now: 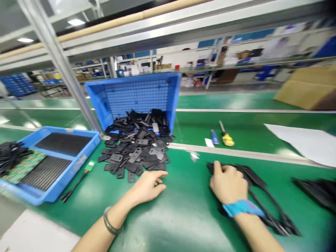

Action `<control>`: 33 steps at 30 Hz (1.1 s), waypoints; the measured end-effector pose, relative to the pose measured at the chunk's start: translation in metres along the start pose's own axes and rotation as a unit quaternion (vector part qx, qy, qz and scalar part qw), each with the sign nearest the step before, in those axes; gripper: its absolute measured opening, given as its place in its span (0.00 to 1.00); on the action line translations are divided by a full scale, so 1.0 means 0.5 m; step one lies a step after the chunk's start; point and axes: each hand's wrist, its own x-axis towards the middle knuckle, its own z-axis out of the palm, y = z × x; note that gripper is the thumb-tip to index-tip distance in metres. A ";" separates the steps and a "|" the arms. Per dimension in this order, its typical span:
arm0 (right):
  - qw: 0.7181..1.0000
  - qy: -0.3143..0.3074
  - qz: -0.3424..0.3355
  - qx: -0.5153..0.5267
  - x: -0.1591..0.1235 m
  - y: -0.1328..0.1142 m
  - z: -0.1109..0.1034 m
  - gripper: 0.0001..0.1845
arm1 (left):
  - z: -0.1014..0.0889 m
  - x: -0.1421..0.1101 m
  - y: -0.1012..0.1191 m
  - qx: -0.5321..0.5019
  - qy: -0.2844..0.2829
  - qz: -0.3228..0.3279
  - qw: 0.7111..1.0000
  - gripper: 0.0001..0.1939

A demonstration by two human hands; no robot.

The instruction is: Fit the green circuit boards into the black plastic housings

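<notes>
Green worktop (183, 210) carries a tipped blue crate (136, 96) spilling black plates (136, 150) within reach of the left hand (148, 187), fingers loosely spread, while the right hand (228, 183) presses flat, pinning a black frame (256, 180) at lower right.

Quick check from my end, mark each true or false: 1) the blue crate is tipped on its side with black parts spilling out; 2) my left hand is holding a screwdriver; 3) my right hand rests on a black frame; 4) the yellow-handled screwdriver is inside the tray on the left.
1) True. The blue crate lies tipped, and the black parts spill onto the green bench.
2) False. The left hand is empty, open beside the pile.
3) True. The right hand lies on the black frame.
4) False. The screwdriver lies on the bench beyond the right hand, not in the blue tray.
</notes>
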 end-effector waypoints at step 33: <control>0.560 -0.254 0.056 0.787 -0.069 -0.136 -0.084 0.31 | -0.195 0.289 -0.127 0.296 0.238 -0.158 0.911 0.14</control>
